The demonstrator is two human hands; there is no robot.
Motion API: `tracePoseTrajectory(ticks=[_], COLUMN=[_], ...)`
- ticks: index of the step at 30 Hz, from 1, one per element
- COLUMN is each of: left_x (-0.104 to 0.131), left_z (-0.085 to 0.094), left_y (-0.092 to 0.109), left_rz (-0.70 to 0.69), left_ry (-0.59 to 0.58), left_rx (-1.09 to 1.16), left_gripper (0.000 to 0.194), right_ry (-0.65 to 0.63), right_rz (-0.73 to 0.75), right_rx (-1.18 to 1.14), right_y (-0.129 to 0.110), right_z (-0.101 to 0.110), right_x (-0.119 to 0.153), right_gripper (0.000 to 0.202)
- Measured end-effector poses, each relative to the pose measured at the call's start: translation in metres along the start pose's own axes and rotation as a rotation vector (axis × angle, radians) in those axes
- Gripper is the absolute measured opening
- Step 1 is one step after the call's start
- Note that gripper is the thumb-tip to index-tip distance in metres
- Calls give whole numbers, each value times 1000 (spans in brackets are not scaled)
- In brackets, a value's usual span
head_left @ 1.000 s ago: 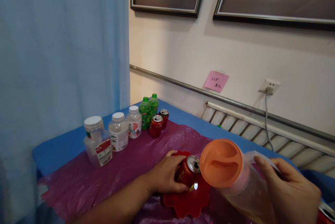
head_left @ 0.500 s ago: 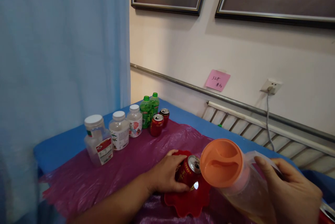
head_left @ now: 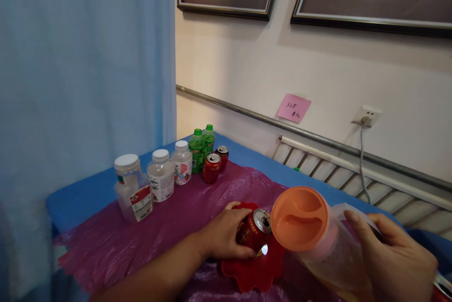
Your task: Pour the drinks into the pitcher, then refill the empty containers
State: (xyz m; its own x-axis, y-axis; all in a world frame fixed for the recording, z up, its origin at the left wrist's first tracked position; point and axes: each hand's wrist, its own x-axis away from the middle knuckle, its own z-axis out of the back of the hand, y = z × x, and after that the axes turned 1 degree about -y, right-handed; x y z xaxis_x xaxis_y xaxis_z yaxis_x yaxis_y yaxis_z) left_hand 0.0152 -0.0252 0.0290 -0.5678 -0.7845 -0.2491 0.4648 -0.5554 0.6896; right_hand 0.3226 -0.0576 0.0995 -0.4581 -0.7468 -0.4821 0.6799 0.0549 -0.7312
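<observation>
My left hand (head_left: pixel 229 233) is wrapped round a red drink can (head_left: pixel 253 235), which leans to the right over a red scalloped dish (head_left: pixel 252 273). My right hand (head_left: pixel 395 245) grips the handle of a translucent plastic pitcher (head_left: pixel 335 264) with an orange lid (head_left: pixel 299 218). The pitcher is tilted left, its lid close beside the can's open top. Some pale liquid shows inside the pitcher. Whether a stream runs between pitcher and can, I cannot tell. The lower part of the can is covered by my fingers.
Clear jars with white lids (head_left: pixel 161 175), green bottles (head_left: pixel 196 151) and two more cans (head_left: pixel 212 168) stand at the back left on purple plastic sheeting (head_left: pixel 176 226) over a blue bed (head_left: pixel 254 160). Another can (head_left: pixel 442 288) shows at the lower right edge. A radiator (head_left: pixel 339 175) runs along the wall.
Almost nothing differs. Both hands, the can and the tilted pitcher keep nearly the same place, with only a very slight shift.
</observation>
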Motion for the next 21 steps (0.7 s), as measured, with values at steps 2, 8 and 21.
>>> tracePoseTrajectory(ticks=[2,8,21], left_x=[0,0,0], left_z=[0,0,-1], left_y=[1,2,-2], left_rz=[-1,2,-9], left_ry=[3,7,5], left_rx=[4,-5,-24], left_gripper=[70,72,73], right_ry=[1,-9,9], right_rz=[-11,-41,21], right_rx=[-15,-7,-7], right_y=[-1,-7,0], right_z=[0,1,1], right_x=[1,1,-1], right_gripper=[46,45,45])
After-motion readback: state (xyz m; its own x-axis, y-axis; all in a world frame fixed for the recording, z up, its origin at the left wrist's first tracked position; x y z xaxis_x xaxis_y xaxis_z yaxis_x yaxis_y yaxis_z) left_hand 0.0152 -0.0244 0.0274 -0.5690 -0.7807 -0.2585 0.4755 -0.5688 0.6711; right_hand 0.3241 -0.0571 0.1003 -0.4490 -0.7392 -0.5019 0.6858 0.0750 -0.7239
